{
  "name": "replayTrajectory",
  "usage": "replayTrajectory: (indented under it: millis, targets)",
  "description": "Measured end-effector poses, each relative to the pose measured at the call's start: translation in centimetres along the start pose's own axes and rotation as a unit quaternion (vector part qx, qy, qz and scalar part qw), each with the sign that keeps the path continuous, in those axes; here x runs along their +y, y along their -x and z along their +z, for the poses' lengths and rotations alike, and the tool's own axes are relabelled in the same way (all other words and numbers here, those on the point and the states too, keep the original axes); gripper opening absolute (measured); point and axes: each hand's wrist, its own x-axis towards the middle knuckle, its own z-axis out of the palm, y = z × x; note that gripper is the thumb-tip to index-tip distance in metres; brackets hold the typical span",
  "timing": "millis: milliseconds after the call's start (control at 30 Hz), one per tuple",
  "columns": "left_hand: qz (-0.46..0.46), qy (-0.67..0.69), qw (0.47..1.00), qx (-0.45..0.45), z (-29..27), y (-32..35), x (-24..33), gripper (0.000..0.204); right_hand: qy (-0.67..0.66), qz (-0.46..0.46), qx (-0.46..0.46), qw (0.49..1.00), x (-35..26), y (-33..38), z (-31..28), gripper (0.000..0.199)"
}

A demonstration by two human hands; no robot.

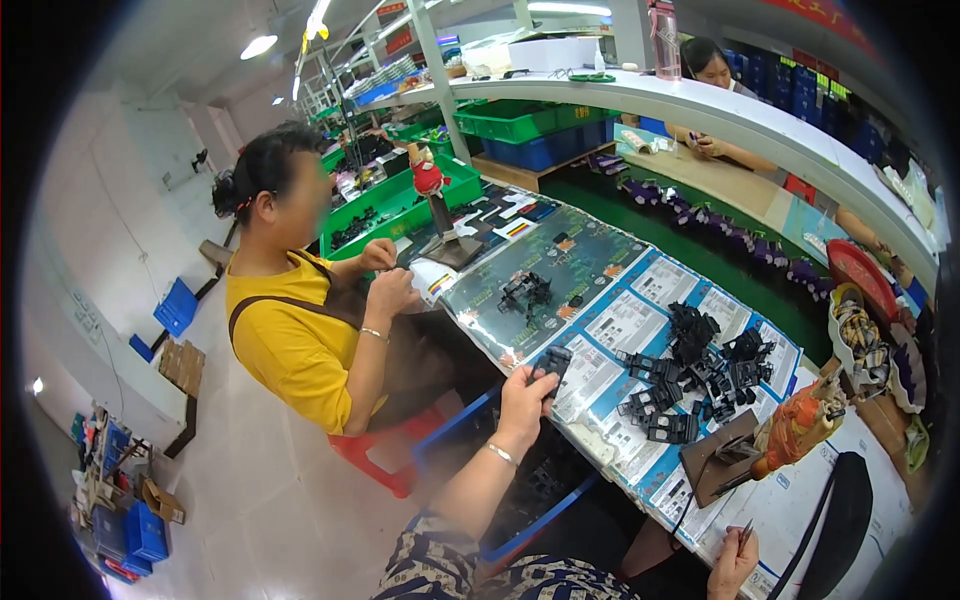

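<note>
My left hand [523, 408] is closed around a small black plastic part [553, 364] at the table's near edge. Lower right, my right hand [734, 572] pinches a thin, pointed metal tool [746, 536] whose exact kind is too small to tell. Between and beyond my hands lies a heap of black plastic parts [690, 338] on printed sheets [612, 330]. Close to my right hand stands a metal base plate [718, 458] with an orange-wrapped upright handle [795, 428]. A smaller cluster of black parts [527, 293] sits farther left on the table.
A co-worker in a yellow shirt [300, 330] sits at left, beside a red-wrapped stand [428, 178] and green bins [400, 205]. Below my left forearm is a blue crate [540, 520]. A long black object [848, 525] lies at right. A white shelf [740, 100] crosses behind.
</note>
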Motion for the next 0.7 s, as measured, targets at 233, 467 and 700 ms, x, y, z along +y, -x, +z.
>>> replayTrajectory:
  millis: [233,467,700]
  targets:
    - [-0.118,0.048,0.990,-0.058,-1.2,9.2,-1.4,0.010,-0.031,0.048,-0.012,0.998,0.7,0.8,-0.5,0.019]
    - [-0.136,0.049,0.987,-0.071,-0.4,11.4,-0.2,0.017,-0.080,0.104,-0.004,0.991,1.3,0.0,0.9,0.020]
    - [-0.081,0.014,0.985,-0.150,0.8,12.4,0.3,0.024,-0.138,0.128,-0.008,0.982,1.6,0.0,1.0,0.013]
